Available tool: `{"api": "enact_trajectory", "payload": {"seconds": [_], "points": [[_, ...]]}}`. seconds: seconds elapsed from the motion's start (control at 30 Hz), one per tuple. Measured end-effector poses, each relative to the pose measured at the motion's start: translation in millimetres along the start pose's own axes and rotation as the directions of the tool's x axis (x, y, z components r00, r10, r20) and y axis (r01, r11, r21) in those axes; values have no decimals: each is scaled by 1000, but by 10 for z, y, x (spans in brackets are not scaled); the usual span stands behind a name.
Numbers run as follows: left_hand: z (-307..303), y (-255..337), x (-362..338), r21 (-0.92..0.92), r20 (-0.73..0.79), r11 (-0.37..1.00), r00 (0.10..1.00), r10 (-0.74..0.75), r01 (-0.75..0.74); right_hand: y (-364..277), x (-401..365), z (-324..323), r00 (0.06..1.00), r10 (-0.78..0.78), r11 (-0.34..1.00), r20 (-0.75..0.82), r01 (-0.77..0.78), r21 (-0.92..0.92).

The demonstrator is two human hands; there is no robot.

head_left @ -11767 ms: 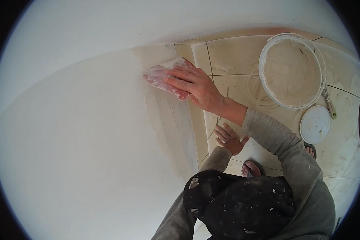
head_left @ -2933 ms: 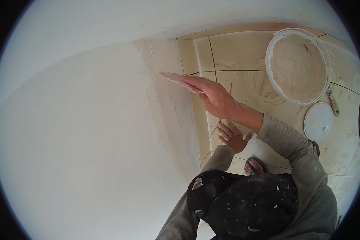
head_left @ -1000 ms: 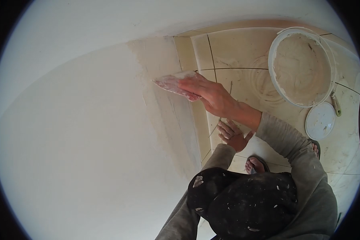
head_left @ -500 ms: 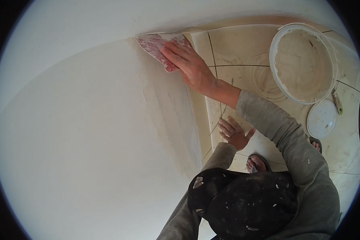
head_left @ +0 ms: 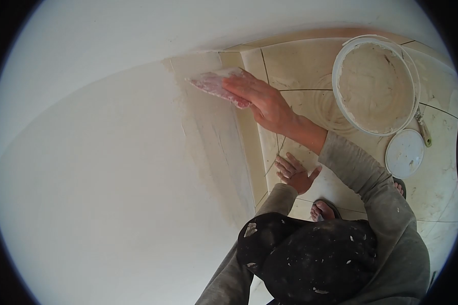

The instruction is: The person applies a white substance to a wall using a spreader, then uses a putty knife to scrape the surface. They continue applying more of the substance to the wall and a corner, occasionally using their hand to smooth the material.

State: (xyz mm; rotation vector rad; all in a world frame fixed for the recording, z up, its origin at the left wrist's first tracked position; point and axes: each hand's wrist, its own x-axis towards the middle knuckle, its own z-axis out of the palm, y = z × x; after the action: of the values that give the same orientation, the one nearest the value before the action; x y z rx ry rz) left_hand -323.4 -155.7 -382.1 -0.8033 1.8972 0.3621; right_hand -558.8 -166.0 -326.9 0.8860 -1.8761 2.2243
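In my right hand [head_left: 269, 104] is a red putty spreader [head_left: 221, 87], smeared with pale filler, held with the fingers pressed over its upper part. Its edge is close to the wall [head_left: 112, 168], near the corner; whether it touches cannot be told. A damp-looking, beige streaked band of filler [head_left: 211, 137] runs down the wall beside the skirting tile. My left hand [head_left: 297, 178] has its fingers spread, palm down over the floor tiles, and holds nothing. It seems to lean on the floor.
A white bucket [head_left: 339, 94] of beige filler stands on the tiled floor at upper right, its wire handle lowered. Next to it lie a scraper with a green-tipped handle [head_left: 426, 136] and a round white lid [head_left: 404, 153]. My sandalled feet [head_left: 323, 209] are below.
My right hand has drawn the spreader away from the corner, down and to the right, and tilted it more edge-on. The left hand stays in place; the view has shifted slightly.
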Motion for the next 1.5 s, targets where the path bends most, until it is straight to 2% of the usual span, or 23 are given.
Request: {"api": "enact_trajectory", "payload": {"seconds": [0.03,0.27,0.37,0.43,0.57,0.63,0.7,0.77,0.87,0.97,1.1,1.17,1.23,1.27,1.33,1.43,1.5], "points": [[12,-14,1,-5,-14,1000,1000,7,-7,30,71,-2,996,-20,999,-89,16,-42],[-42,18,-20,-29,9,1000,1000,3,-3,143,550,93,998,0,1000,-56,-1,-14],[-20,14,-21,-42,35,999,999,7,-5,173,592,34,995,86,996,45,-87,17],[-13,12,-24,-22,11,1000,1000,16,-16,180,582,23,996,20,999,83,-23,41],[-16,10,-3,-4,-27,1000,1000,11,-11,79,331,-66,989,30,1000,147,-29,-10],[-7,0,-2,1,-14,1000,1000,-17,17,-37,192,-126,959,132,991,249,-137,0],[-27,15,-19,-2,-19,1000,1000,-11,11,-52,198,-119,968,92,995,235,-99,20],[-25,17,-18,-18,-19,1000,1000,-17,16,-53,255,-61,998,55,996,24,-56,62],[8,-8,-26,-31,-11,1000,1000,-1,1,2,517,-26,995,98,995,-30,-97,38],[16,17,-14,-23,-35,1000,999,9,-10,-12,665,23,987,151,989,60,-150,-14],[37,-7,-24,-29,-43,999,998,34,-35,-43,420,161,996,89,996,24,-89,3],[39,-4,5,-25,-63,998,997,54,-56,-83,128,188,991,79,997,106,-77,-16],[90,-45,40,54,-46,998,999,25,-22,-145,-185,169,986,12,999,166,-4,-46],[78,-37,69,68,-52,997,998,33,-29,-184,-331,151,988,8,999,152,0,-52],[66,-53,123,287,167,957,986,-1,-47,-246,-555,135,972,11,999,236,-1,-45],[183,-193,244,305,231,945,972,52,-122,-344,-585,79,984,74,995,159,-84,55],[129,-147,154,268,192,958,980,54,-106,-346,-494,94,991,77,996,112,-82,40]]}}
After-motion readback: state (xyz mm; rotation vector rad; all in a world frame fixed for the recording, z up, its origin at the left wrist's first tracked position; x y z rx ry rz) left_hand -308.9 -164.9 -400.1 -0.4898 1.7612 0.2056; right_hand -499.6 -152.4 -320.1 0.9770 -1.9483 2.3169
